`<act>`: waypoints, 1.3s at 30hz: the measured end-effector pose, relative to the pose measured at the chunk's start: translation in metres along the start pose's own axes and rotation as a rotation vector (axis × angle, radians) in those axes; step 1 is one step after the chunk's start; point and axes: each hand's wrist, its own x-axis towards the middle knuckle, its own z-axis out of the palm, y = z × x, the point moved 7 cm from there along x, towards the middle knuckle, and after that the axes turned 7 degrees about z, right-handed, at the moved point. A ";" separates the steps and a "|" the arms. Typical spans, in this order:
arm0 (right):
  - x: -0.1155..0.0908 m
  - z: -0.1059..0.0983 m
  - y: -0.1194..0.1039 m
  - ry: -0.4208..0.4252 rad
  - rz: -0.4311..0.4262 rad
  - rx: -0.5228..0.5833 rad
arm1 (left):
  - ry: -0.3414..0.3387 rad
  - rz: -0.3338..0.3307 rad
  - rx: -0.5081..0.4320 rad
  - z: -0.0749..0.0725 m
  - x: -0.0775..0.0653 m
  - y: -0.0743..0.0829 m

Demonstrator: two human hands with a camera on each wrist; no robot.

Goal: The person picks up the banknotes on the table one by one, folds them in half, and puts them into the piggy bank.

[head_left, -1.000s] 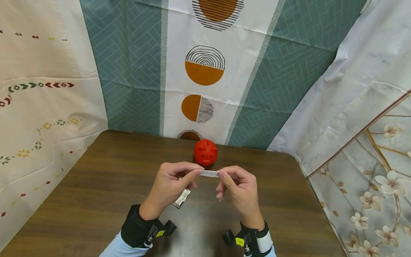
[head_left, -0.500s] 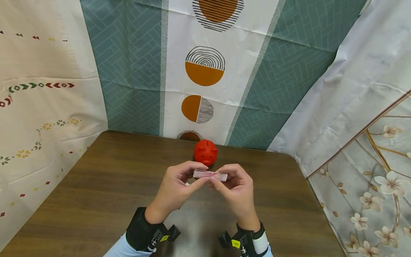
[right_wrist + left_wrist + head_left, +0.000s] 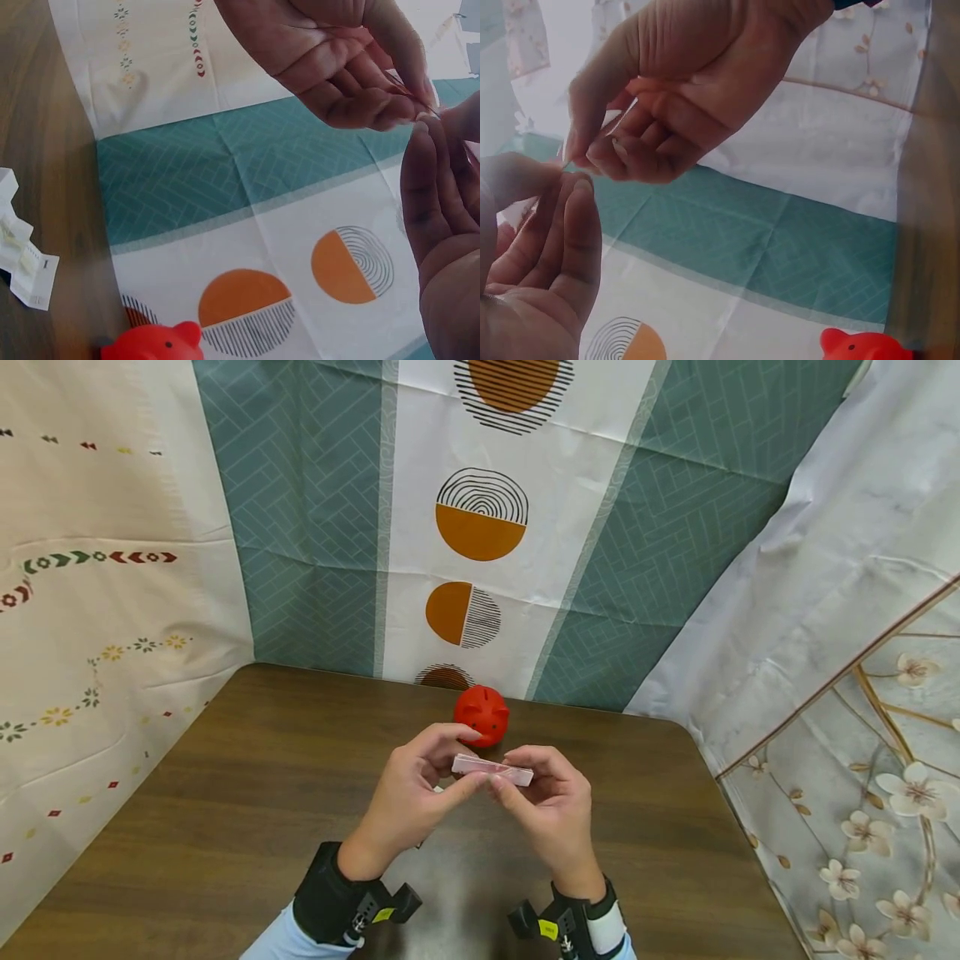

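In the head view, a narrow folded paper strip (image 3: 492, 767), whitish with pink, is held up over the table between both hands. My left hand (image 3: 408, 802) pinches its left part, thumb in front and fingers behind; the index finger is raised near the piggy bank. My right hand (image 3: 558, 806) pinches the right part the same way. The two thumb tips nearly meet at the strip's lower middle. Both wrist views show the fingertips close together, with most of the strip hidden by them. A creased, pale folded paper (image 3: 30, 274) lies on the table, mostly behind my left hand in the head view.
A red piggy bank (image 3: 482, 714) stands beyond the hands near the back edge of the brown wooden table (image 3: 637, 827). Patterned cloth (image 3: 315, 527) hangs behind the table, with more fabric along the left and right sides.
My hands have drawn together, and the thumbs have moved inward to the middle of the strip. More of its pinkish face shows now. The left index finger has lifted slightly.
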 end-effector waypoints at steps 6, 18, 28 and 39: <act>0.000 -0.006 -0.001 0.027 0.001 0.026 | 0.017 0.025 0.008 -0.002 0.000 0.001; 0.003 -0.012 -0.002 0.034 0.014 0.003 | 0.040 0.020 0.019 -0.008 0.000 0.002; 0.003 -0.017 0.001 0.041 0.028 -0.010 | 0.053 0.032 0.010 -0.011 0.001 0.002; 0.005 -0.018 -0.001 0.029 0.030 0.005 | 0.065 0.034 0.026 -0.015 0.002 0.004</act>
